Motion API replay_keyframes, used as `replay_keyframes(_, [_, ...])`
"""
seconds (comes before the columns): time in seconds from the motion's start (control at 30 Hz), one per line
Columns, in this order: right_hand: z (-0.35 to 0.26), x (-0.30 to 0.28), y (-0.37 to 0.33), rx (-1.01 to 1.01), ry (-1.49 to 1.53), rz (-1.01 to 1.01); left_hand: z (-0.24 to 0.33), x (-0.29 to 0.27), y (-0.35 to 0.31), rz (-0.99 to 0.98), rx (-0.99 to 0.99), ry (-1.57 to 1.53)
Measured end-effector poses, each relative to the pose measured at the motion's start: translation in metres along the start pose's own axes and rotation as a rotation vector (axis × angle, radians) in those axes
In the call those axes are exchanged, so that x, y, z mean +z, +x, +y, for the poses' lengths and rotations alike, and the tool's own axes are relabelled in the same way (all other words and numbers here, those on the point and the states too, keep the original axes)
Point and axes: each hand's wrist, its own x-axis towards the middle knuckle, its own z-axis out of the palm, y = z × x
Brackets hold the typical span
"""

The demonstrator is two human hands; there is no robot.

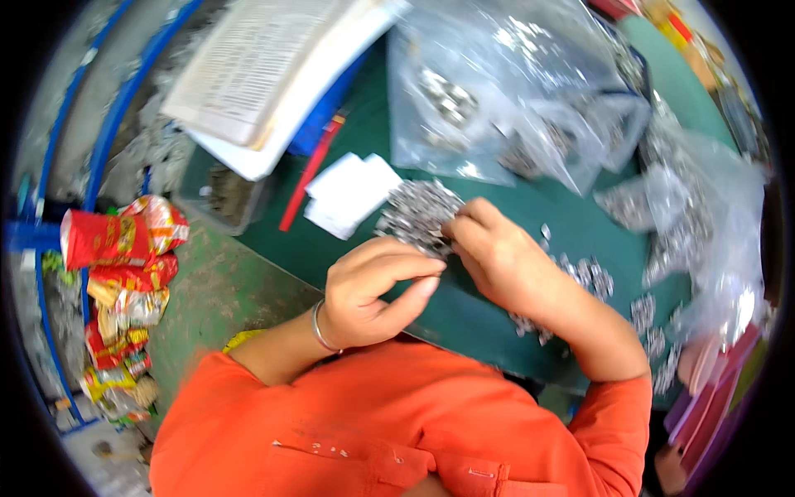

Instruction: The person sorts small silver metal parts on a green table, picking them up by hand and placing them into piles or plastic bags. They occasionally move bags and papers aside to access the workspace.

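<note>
A heap of small silvery metal parts [420, 211] lies on the green table in front of me. My left hand [373, 290], with a bangle [321, 329] at its wrist, is at the heap's near edge, thumb and forefinger pinched together. What sits between those fingertips is too small to make out. My right hand [497, 253] has its fingers curled at the heap's right side, and its fingertips are partly hidden. Left of the heap lie white paper slips [352, 195]. More loose metal parts [588, 277] are spread beside my right forearm.
Clear plastic bags [497, 91] of metal parts cover the table's far side, with another bag [704, 215] at the right. A red strip [310, 174], a stack of papers [248, 74] and a clear bin [224, 199] are at the left. Blue shelving [95, 166] holds red packets [108, 240].
</note>
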Motion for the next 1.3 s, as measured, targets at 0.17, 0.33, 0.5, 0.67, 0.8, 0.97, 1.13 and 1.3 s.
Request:
replay_keyframes(0.17, [-0.023,-0.007,0.054,-0.268,-0.199,0.107,0.005,-0.064,-0.050,0.366,-0.394,0.138])
replay_keyframes(0.33, [-0.049,0.008,0.150,-0.579,-0.495,0.293,-0.001,-0.095,-0.059,0.625,-0.374,0.402])
replay_keyframes(0.5, [-0.055,0.055,0.198,-0.484,-0.662,0.311,0.002,-0.105,-0.052,0.613,-0.265,0.440])
replay_keyframes(0.67, [-0.064,0.046,0.207,-0.553,-0.738,0.381,0.009,-0.122,-0.046,0.647,-0.208,0.746])
replay_keyframes(0.8, [-0.070,0.029,0.220,-0.522,-0.598,0.290,0.000,-0.149,-0.046,0.634,-0.224,0.709])
replay_keyframes(0.97, [-0.078,-0.031,0.242,-0.319,-0.430,0.486,-0.014,-0.176,-0.013,0.548,-0.158,0.797])
replay_keyframes(1.13, [-0.096,-0.081,0.258,-0.152,-0.155,0.610,-0.046,-0.183,0.055,0.353,-0.215,0.967])
replay_keyframes(1.3, [-0.093,-0.081,0.258,-0.141,-0.176,0.571,-0.087,-0.166,0.120,0.095,-0.597,1.191])
